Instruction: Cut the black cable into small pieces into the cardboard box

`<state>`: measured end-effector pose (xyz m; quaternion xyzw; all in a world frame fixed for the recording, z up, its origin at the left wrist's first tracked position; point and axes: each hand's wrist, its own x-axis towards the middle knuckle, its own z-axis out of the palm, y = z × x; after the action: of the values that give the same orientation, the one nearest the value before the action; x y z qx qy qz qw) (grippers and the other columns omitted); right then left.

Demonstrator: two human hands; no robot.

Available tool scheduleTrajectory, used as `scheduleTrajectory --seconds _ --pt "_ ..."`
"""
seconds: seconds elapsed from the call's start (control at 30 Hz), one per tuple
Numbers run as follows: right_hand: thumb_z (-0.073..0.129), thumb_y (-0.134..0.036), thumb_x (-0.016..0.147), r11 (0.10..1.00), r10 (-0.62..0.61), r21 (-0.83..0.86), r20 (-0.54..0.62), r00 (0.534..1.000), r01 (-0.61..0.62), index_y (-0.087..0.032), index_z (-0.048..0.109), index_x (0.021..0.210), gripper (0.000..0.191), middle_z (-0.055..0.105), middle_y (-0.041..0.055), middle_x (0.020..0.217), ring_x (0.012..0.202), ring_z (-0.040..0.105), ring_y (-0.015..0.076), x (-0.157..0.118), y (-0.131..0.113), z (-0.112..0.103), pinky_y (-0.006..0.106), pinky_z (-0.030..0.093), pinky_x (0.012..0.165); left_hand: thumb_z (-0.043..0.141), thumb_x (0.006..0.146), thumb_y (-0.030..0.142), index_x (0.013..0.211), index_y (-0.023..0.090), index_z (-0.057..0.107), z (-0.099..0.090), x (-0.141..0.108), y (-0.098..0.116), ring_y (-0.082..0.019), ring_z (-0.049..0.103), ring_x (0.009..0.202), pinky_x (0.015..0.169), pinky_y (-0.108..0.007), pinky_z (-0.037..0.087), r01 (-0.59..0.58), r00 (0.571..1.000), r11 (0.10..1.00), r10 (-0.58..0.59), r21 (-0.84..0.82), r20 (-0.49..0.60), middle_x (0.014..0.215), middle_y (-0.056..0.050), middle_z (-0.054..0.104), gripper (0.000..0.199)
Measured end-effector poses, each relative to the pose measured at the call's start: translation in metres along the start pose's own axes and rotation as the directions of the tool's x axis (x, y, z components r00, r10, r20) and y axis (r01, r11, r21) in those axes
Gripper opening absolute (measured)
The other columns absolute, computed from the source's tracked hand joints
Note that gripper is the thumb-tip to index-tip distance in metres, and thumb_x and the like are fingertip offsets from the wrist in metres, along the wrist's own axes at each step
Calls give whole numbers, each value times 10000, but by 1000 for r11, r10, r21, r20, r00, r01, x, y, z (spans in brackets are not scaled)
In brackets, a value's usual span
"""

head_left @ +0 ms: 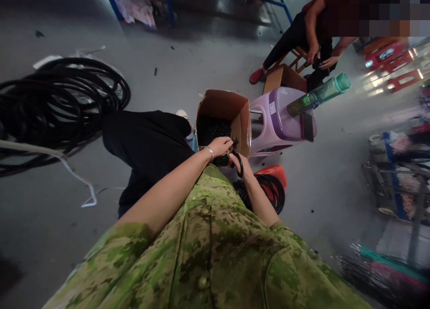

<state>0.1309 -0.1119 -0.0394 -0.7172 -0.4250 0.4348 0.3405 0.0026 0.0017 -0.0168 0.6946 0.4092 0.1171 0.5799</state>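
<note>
Black scissors (240,162) in right hand (246,166), box (223,101)

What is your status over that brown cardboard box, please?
Right hand gripping black-handled scissors; left hand near their tips, grip unclear. Brown cardboard box below, black pieces inside. Purple plastic stool alongside.

Floor (151,87), grey. Directly upon it: large black coil (67,83), left; purple stool (280,121); small black coil (278,192) touching red bag (281,173); scattered black scraps (156,71); open carton (220,104), apparently, its base being hidden.
</note>
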Motion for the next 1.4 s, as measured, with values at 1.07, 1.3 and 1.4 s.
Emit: scheduleTrajectory --seconds 1.07,1.3,1.4 --pt "504 -726 795 988 14 -149 -147 989 -37 -184 614 610 583 481 -24 426 427 474 129 -6 17 10 238 394 472 459 868 268 702 157 614 -4 1 -3 -97 411 462 492 -210 322 35 997 998 -32 -50 64 498 48 472 253" --pt "491 -694 812 982 10 -184 -173 985 -42 -195 537 546 567 495 -21 422 420 506 132 -10 17 16 232 399 482 466 902 224 660 162 538 -2 0 2 -71 395 382 444 -197 315 201 978 964 -187 -174 95 474 56 444 261" --pt "498 -698 802 985 18 -167 -180 983 -49 -196 521 534 570 494 -20 421 403 500 128 -10 20 17 229 394 460 513 889 219 651 161 519 0 1 1 -68 429 393 453 -191 338 216 975 958 -202 -188 92 496 46 484 245"
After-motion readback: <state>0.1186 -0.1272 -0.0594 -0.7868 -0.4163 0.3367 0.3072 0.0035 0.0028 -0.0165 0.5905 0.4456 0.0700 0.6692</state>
